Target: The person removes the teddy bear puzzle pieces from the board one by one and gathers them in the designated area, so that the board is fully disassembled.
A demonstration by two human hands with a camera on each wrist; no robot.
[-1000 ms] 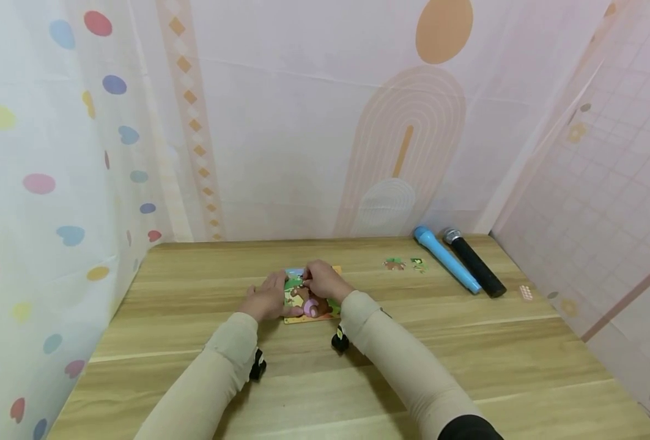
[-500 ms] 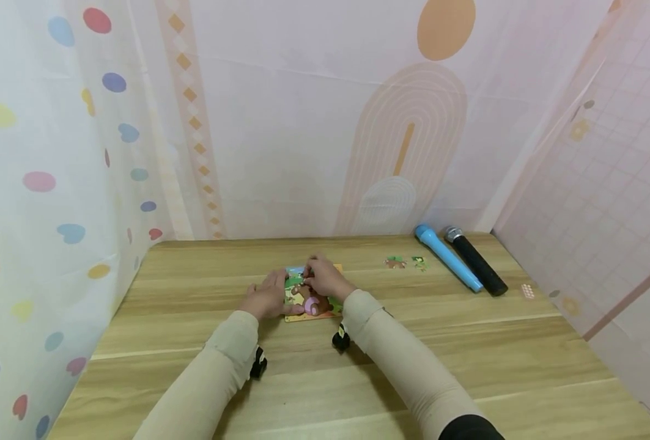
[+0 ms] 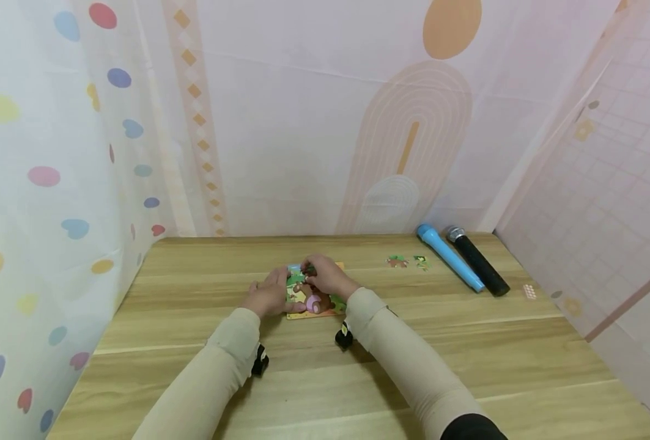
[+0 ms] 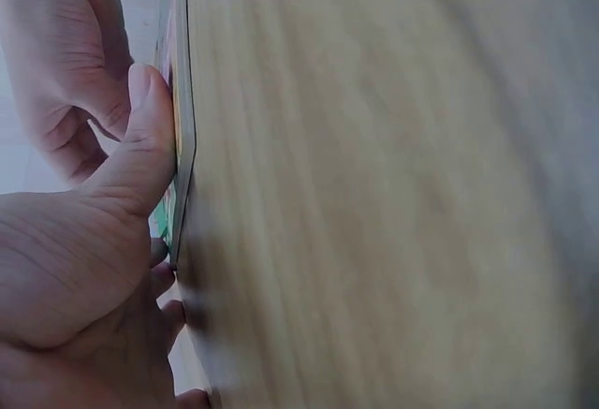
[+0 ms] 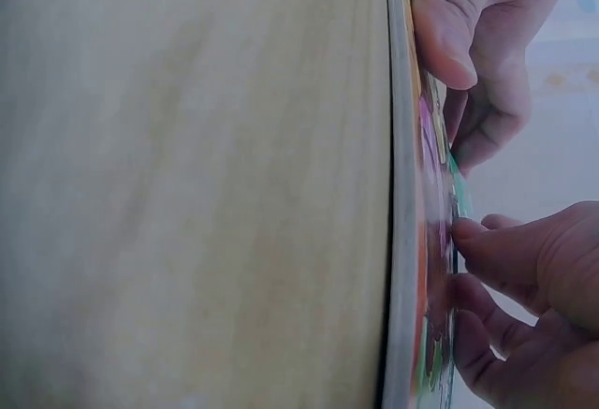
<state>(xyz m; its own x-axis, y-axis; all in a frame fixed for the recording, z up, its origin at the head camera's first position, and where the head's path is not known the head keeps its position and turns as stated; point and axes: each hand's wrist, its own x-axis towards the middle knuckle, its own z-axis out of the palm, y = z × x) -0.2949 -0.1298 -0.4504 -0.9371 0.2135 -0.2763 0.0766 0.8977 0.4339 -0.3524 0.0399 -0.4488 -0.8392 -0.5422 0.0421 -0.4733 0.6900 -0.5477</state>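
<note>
Lying flat near the middle of the wooden table (image 3: pixel 468 342), the puzzle board (image 3: pixel 315 304) looks thin, stiff and light, likely to slide unless pinned, so its edges are the place to hold it. The left hand (image 3: pixel 266 297) steadies its left edge, thumb (image 4: pixel 140 147) pressed straight onto the face. The right hand (image 3: pixel 327 278) curls its fingertips (image 5: pixel 468 236) onto a small piece (image 3: pixel 306 269) at the far edge, seemingly pinching it.

Soft, even light throughout; wrist views blurred (close up), head view wide-angle.
</note>
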